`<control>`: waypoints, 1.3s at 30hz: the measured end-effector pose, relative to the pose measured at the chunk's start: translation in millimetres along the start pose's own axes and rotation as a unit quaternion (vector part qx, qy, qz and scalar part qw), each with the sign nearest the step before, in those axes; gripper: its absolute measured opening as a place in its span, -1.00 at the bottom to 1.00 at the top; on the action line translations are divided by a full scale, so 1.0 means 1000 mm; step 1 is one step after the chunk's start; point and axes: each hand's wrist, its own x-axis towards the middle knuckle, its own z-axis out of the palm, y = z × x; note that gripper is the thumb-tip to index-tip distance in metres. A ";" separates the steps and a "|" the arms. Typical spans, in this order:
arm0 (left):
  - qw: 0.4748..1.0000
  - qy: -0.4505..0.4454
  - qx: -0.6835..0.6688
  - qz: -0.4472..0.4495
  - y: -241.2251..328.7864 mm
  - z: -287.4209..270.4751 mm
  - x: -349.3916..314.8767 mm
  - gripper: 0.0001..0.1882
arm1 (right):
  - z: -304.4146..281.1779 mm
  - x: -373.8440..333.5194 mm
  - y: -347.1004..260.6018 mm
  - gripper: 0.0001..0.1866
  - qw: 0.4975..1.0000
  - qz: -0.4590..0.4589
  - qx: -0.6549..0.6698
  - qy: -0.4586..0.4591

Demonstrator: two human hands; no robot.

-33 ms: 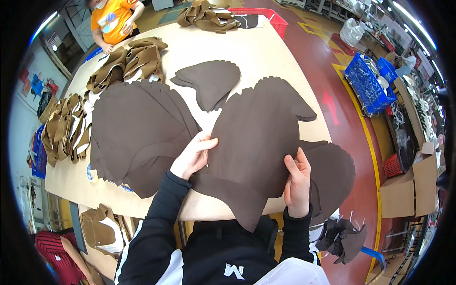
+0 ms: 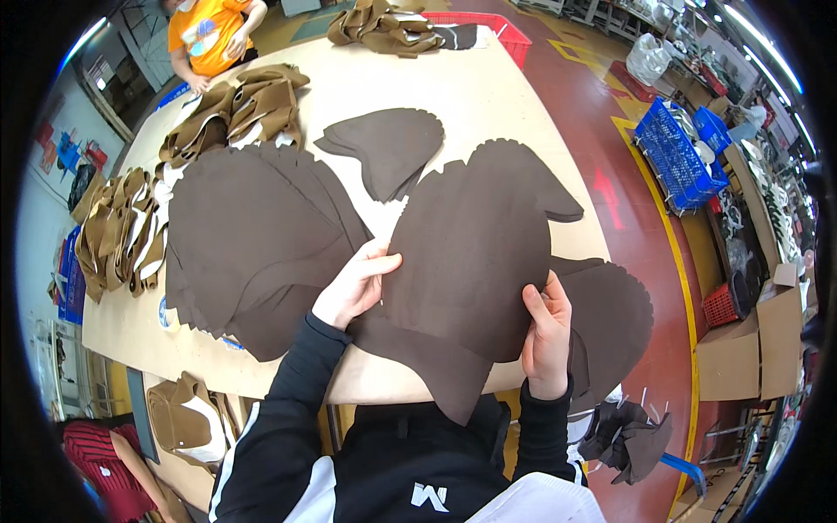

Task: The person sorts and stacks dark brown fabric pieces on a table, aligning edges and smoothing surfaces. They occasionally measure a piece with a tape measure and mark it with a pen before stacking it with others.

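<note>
A dark brown cut panel [image 2: 462, 261], of leather-like sheet with a notched top edge, is held up in front of me over the table's near edge. My left hand [image 2: 357, 281] is closed on its left edge, thumb on top. On its right edge my right hand [image 2: 547, 336] grips, thumb in front and fingers behind. Whether one layer or more is held I cannot tell. Left of it lies a fanned pile of similar brown panels [image 2: 253, 227]. Beyond is a smaller stack of curved brown panels [image 2: 388, 144]. More dark panels [image 2: 610, 322] overhang the table's right edge.
On the pale table [image 2: 488, 87], bundles of lighter brown pieces [image 2: 261, 109] lie at far left. A person in an orange shirt [image 2: 205, 39] stands behind them. Blue crates [image 2: 676, 157] and a cardboard box [image 2: 741, 349] are to the right. A striped sleeve [image 2: 105, 453] shows lower left.
</note>
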 end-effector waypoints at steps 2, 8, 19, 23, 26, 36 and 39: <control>1.000 -0.023 -0.010 -0.013 0.002 -0.004 -0.002 -0.37 | -0.002 -0.002 0.003 -0.68 0.999 -0.004 -0.034 0.001; 0.997 -0.076 -0.030 0.012 0.017 -0.004 -0.005 -0.46 | 0.000 -0.001 0.013 -0.62 0.997 -0.040 -0.070 0.007; 0.982 0.003 0.182 -0.044 0.027 0.030 0.003 -0.46 | -0.021 -0.017 0.014 -0.54 0.970 -0.061 -0.221 0.076; 0.898 -0.004 0.439 -0.044 -0.009 0.002 0.008 -0.46 | -0.031 -0.013 0.011 -0.44 0.809 -0.105 -0.565 0.126; 0.798 0.011 0.602 -0.031 -0.014 0.002 0.010 -0.49 | -0.035 -0.001 -0.001 -0.42 0.820 -0.134 -0.550 0.084; 0.811 0.118 0.574 -0.009 -0.029 0.001 0.011 -0.64 | -0.033 0.053 0.076 -0.11 0.582 -0.152 -0.768 -0.220; 0.811 0.100 0.577 0.011 -0.028 0.001 0.009 -0.62 | -0.022 0.019 0.064 -0.06 0.588 -0.136 -0.718 -0.345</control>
